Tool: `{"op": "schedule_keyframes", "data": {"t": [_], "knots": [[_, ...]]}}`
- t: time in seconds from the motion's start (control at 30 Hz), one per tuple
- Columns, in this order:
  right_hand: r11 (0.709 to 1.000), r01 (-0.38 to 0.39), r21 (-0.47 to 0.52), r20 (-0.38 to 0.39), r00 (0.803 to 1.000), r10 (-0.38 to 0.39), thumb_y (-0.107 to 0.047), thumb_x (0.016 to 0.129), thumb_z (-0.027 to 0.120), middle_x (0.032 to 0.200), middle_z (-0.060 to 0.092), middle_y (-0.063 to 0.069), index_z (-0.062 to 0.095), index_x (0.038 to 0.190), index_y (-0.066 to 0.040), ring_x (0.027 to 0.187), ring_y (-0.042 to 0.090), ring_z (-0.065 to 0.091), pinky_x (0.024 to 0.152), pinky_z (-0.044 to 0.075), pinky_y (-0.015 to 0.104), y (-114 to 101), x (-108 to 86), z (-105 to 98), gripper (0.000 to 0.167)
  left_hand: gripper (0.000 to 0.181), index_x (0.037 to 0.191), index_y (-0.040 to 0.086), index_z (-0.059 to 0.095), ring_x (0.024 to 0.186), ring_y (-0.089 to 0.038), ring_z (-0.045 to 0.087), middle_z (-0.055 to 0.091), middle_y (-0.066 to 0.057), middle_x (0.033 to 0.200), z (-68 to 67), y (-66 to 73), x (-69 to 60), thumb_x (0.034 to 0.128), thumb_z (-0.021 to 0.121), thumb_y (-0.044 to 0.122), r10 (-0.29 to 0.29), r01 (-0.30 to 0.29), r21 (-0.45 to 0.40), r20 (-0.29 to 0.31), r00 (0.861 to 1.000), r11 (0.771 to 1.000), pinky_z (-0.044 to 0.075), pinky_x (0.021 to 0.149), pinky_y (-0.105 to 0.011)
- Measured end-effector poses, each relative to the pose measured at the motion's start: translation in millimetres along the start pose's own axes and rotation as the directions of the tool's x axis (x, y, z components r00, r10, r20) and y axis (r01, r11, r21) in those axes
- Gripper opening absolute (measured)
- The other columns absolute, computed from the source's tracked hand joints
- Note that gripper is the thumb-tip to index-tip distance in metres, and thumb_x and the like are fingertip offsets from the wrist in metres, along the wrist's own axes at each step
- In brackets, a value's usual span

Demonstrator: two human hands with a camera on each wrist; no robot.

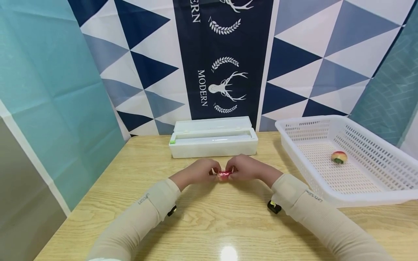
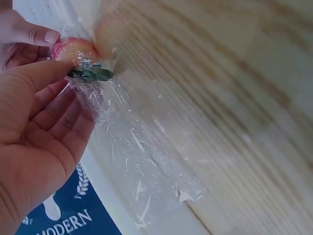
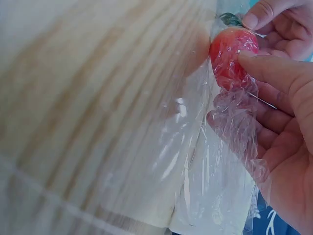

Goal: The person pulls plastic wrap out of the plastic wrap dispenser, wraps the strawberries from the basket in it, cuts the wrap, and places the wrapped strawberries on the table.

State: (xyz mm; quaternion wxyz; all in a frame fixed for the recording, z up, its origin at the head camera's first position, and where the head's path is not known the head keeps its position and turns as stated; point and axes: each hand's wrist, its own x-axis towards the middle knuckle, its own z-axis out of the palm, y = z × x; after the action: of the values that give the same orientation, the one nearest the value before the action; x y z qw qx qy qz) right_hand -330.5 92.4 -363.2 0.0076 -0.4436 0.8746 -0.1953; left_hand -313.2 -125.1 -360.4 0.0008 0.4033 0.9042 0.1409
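A: Where is everything, taking the long white box as the landmark?

B: The box sits on a wood-grained counter, its lid raised. In front of it, slightly right of its middle, is a small red-and-yellow fruit with green leaves, covered in crinkled clear film.

A: And the hands?

B: Both are in front of the box, one on each side of the fruit. The left-hand grip pinches the wrapped fruit at its leafy end, thumb against the leaves, fingers curled under the film. The right-hand grip pinches the opposite, redder end, its thumb pressed on the side and its fingers curled behind the film. So the fruit lies directly between the two thumbs, touching both.

A: Is it resting on the counter?

B: I cannot tell whether it touches the surface or is held just above. Loose film trails from it towards the box, wrinkled and shiny.

A: What else is near the box?

B: To its right stands a white perforated basket. Inside is a second fruit, yellow and red with green at its base, well apart from the hands. Behind the box hangs a patterned backdrop of blue and white triangles, with a dark panel showing a stag's head and the word "MODERN".
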Motion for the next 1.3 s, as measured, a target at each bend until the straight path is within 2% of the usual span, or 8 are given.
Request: {"op": "schedule_keyframes", "data": {"t": [0.23, 0.4, 0.57, 0.7, 0.8, 1.03, 1.2, 1.3], "knots": [[0.996, -0.075, 0.038, 0.023, 0.997, 0.074, -0.009, 0.086, 0.068, 0.086, 0.066, -0.004, 0.074, 0.095, -0.008, 0.078, 0.010, 0.058, 0.074, 0.050, 0.029, 0, 0.2, -2, 0.010, 0.015, 0.107, 0.007, 0.069, 0.085, -0.011, 0.063, 0.069, -0.002, 0.097, -0.9, -4.4, 1.9, 0.0924, 0.067, 0.010, -0.076, 0.078, -0.081, 0.027, 0.997, 0.994, 0.052, 0.078, -0.024], [0.997, -0.079, 0.011, -0.002, 0.997, 0.079, -0.009, 0.089, 0.065, 0.086, 0.063, -0.001, 0.076, 0.096, -0.005, 0.081, 0.016, 0.057, 0.075, 0.049, 0.033, 2, 3.1, -3, 0.013, 0.021, 0.113, 0.005, 0.069, 0.086, -0.015, 0.054, 0.065, -0.004, 0.099, -2.6, -4.4, 4.2, 0.0935, 0.062, 0.008, -0.105, 0.105, -0.016, 0.010, 0.994, 0.994, 0.047, 0.078, -0.028], [0.994, -0.113, 0.013, -0.008, 0.994, 0.113, -0.009, 0.092, 0.063, 0.087, 0.064, 0.002, 0.069, 0.108, 0.000, 0.077, 0.013, 0.055, 0.073, 0.049, 0.031, 4, 6.5, -3, 0.019, 0.023, 0.116, 0.002, 0.068, 0.087, -0.015, 0.051, 0.064, -0.007, 0.103, -3.2, -4.5, 6.6, 0.0949, 0.058, 0.005, -0.113, 0.112, 0.035, 0.021, 0.993, 0.993, 0.046, 0.079, -0.030], [0.991, -0.131, 0.018, -0.013, 0.991, 0.131, -0.009, 0.092, 0.062, 0.086, 0.064, 0.003, 0.064, 0.110, 0.001, 0.076, 0.015, 0.057, 0.073, 0.050, 0.033, 4, 7.3, -4, 0.020, 0.027, 0.120, -0.002, 0.065, 0.079, -0.015, 0.051, 0.065, -0.007, 0.096, -4.2, -4.5, 8.8, 0.0938, 0.057, 0.002, -0.128, 0.128, 0.005, 0.037, 0.991, 0.992, 0.046, 0.075, -0.030], [0.990, -0.141, 0.001, -0.030, 0.990, 0.141, -0.011, 0.092, 0.065, 0.095, 0.065, 0.006, 0.064, 0.109, 0.000, 0.085, 0.019, 0.060, 0.079, 0.052, 0.037, 3, 6.4, -4, 0.021, 0.032, 0.124, -0.003, 0.062, 0.078, -0.016, 0.051, 0.064, -0.008, 0.094, -5.2, -3.2, 8.6, 0.0933, 0.059, 0.004, -0.152, 0.153, -0.004, 0.039, 0.988, 0.988, 0.047, 0.074, -0.030], [0.995, -0.082, -0.061, -0.116, 0.990, 0.074, -0.010, 0.080, 0.078, 0.104, 0.062, 0.007, 0.067, 0.105, -0.003, 0.095, 0.026, 0.060, 0.086, 0.051, 0.039, 1, 5.7, -5, 0.028, 0.022, 0.109, 0.005, 0.068, 0.091, -0.016, 0.055, 0.061, -0.006, 0.104, -6.2, 2.2, 8.3, 0.0875, 0.069, 0.010, -0.089, 0.093, 0.090, -0.053, 0.995, 0.992, 0.048, 0.086, -0.030], [0.996, -0.020, -0.091, -0.113, 0.994, 0.010, -0.007, 0.074, 0.082, 0.094, 0.064, 0.003, 0.070, 0.098, -0.006, 0.090, 0.023, 0.059, 0.085, 0.051, 0.039, 3, 8.9, -3, 0.026, 0.026, 0.107, 0.008, 0.069, 0.086, -0.013, 0.053, 0.061, -0.001, 0.098, -4.1, 3.0, 11.3, 0.0818, 0.076, 0.013, -0.093, 0.097, 0.139, -0.032, 0.995, 0.986, 0.048, 0.083, -0.026], [0.996, -0.028, -0.086, -0.093, 0.995, 0.020, -0.007, 0.074, 0.082, 0.092, 0.065, 0.002, 0.070, 0.097, -0.005, 0.087, 0.021, 0.059, 0.083, 0.051, 0.038, 5, 10.3, -1, 0.026, 0.032, 0.109, 0.007, 0.068, 0.088, -0.014, 0.055, 0.062, -0.001, 0.099, -2.5, 1.8, 13.5, 0.0789, 0.078, 0.013, -0.109, 0.113, 0.143, -0.031, 0.994, 0.983, 0.049, 0.085, -0.027]]}}
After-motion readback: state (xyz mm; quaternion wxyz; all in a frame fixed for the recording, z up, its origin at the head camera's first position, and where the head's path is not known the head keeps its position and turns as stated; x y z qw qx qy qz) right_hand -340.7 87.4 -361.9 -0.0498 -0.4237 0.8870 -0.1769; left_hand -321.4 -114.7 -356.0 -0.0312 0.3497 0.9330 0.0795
